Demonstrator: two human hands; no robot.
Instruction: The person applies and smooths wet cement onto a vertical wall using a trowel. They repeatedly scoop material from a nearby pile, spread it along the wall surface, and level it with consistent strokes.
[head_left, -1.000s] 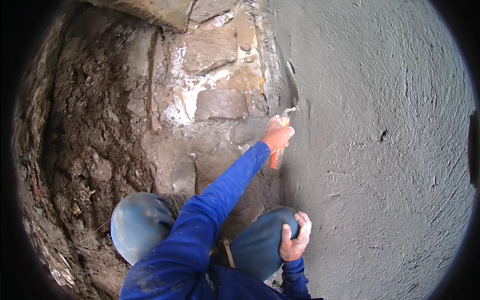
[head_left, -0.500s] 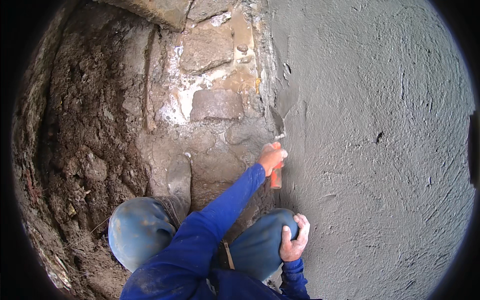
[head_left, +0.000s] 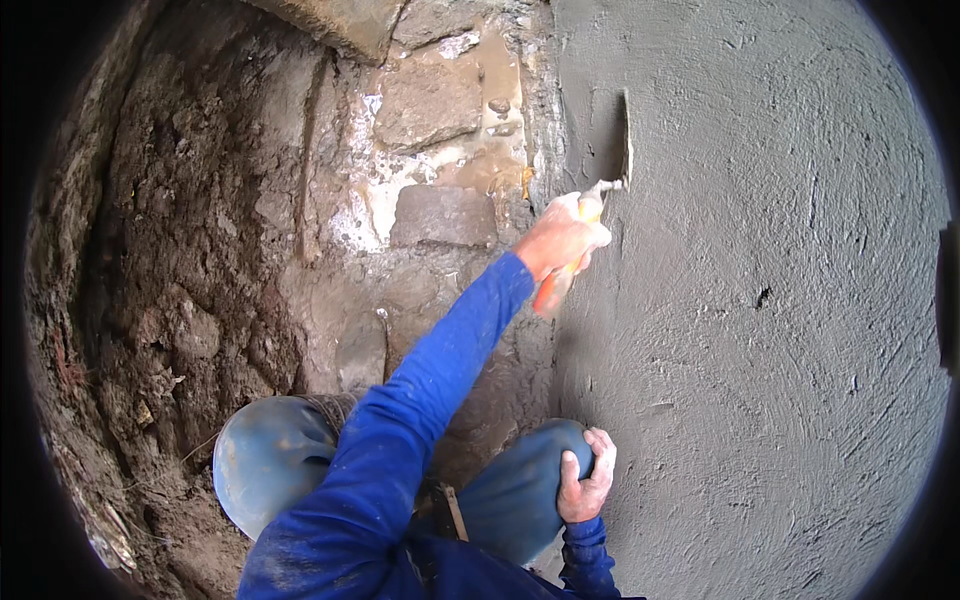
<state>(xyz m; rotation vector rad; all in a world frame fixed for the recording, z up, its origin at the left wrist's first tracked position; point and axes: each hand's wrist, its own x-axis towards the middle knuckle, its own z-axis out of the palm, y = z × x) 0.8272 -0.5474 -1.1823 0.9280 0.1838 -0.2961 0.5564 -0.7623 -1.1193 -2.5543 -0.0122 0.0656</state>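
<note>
My left hand (head_left: 562,238) is closed round the orange handle of a trowel (head_left: 552,294). The trowel's thin metal blade is tilted, nearly edge-on to the view, and meets the wet grey mortar (head_left: 740,360) near its left margin. My right hand (head_left: 588,478) rests on my right knee, thumb apart from the fingers and nothing held in it. The mortar surface is rough, with fine streaks and a few small dark pits.
Left of the mortar runs a strip of stones, with a flat squared stone (head_left: 444,216) and a larger rough stone (head_left: 428,102) beyond it. Loose brown soil (head_left: 180,250) lies further left. A large block (head_left: 345,22) sits at the far end.
My left hand has moved away from me and slightly right with the trowel, whose blade now stands out over the mortar. My right hand has stayed on the knee.
</note>
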